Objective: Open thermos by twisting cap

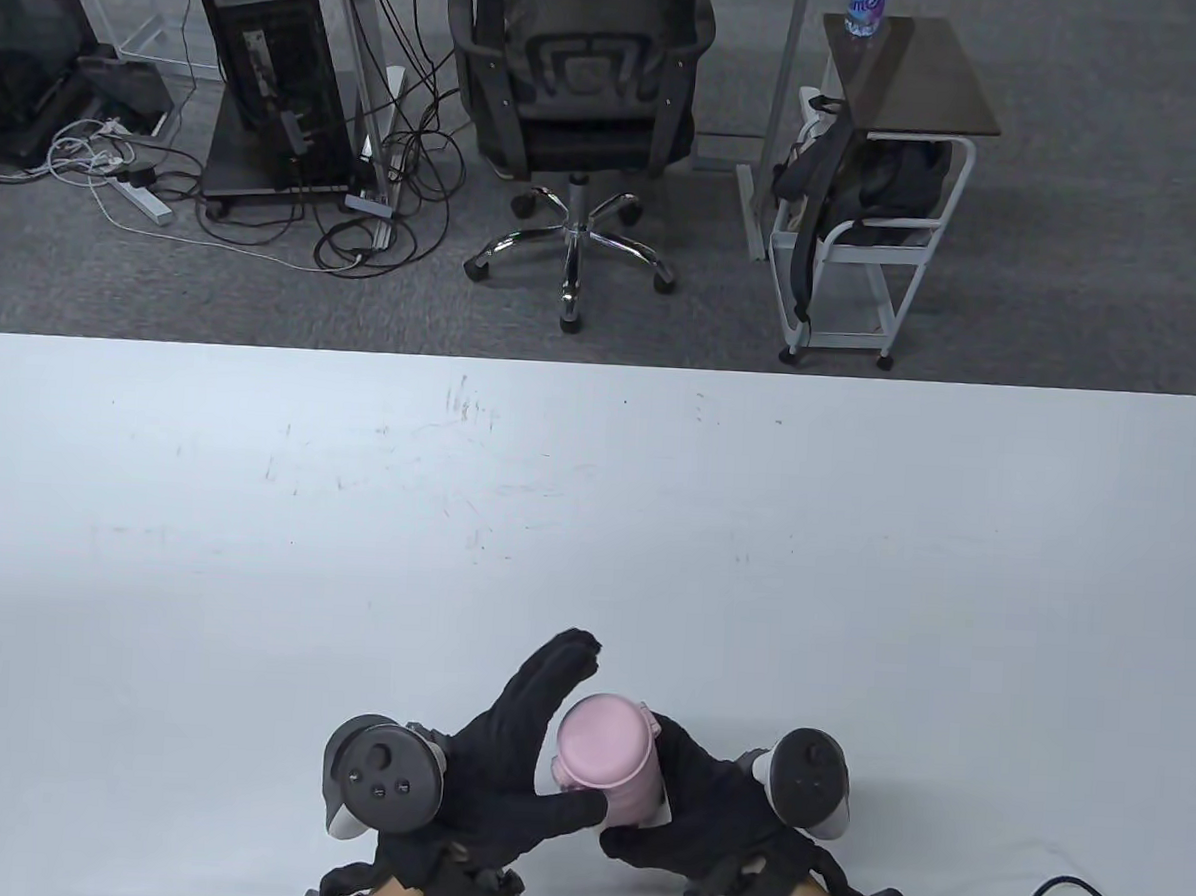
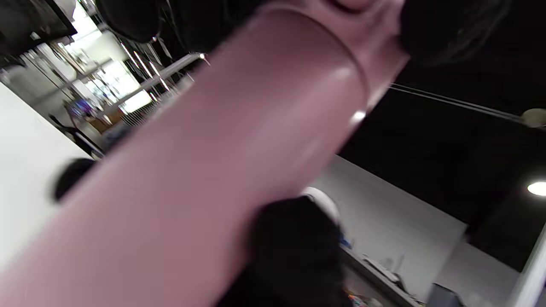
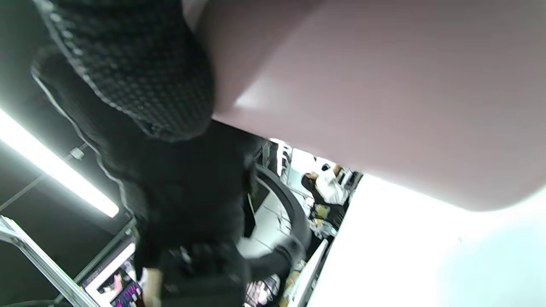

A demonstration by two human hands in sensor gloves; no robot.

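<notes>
A pink thermos (image 1: pixel 609 769) is held between both gloved hands near the front edge of the white worktop (image 1: pixel 252 550), roughly midway along it; the right hand (image 1: pixel 709 814) wraps the body from the right side, fingers closed around it; the left hand (image 1: pixel 501 763) lies against the left side near the cap (image 1: pixel 598 733), thumb pressed across the front, fingers stretched out past the top rather than curled; in the blurred left wrist view it is hard to tell whether the base touches the worktop.
</notes>
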